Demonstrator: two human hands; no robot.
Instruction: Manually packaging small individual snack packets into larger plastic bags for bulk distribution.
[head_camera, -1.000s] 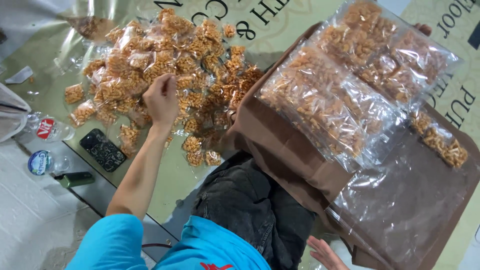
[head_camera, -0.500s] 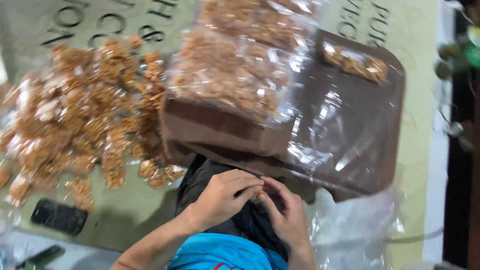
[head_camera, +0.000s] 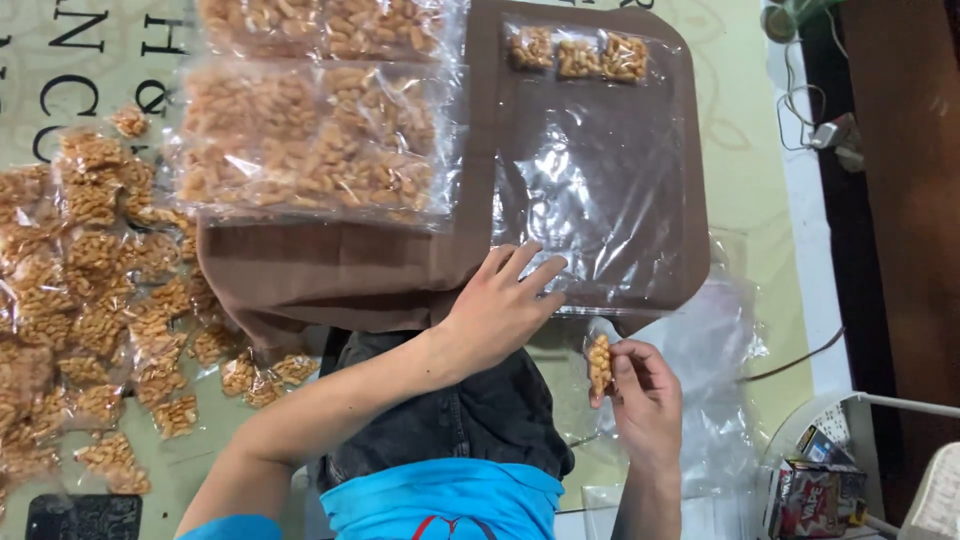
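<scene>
A person in a blue shirt sits over a brown rectangular board (head_camera: 340, 270) laid across the lap, seen from a head-worn camera; the left hand (head_camera: 500, 305) lies flat with fingers spread on the near edge of a large clear plastic sheet-bag (head_camera: 600, 190), apparently pinning it to the board so it stays put; that hand grips nothing. The right hand (head_camera: 645, 395) is off the board's near right corner, thumb and fingertips pinched shut on 1 small clear packet of golden fried snack (head_camera: 599, 362), held upright just beside the bag's near edge, likely so it can be seen and handled by its end. At the far edge of the bag, 3 matching small packets (head_camera: 578, 55) lie in a neat row, touching side to side; on the board's left half rest 2 big filled bags of the same packets (head_camera: 315, 140), stacked flat. Left of the board, loose snack packets (head_camera: 90, 290) are heaped on the pale green printed mat (head_camera: 745, 190); a dark phone (head_camera: 80, 517) lies at its near left corner; a small printed carton (head_camera: 808, 497) sits in a white rack at the near right.
</scene>
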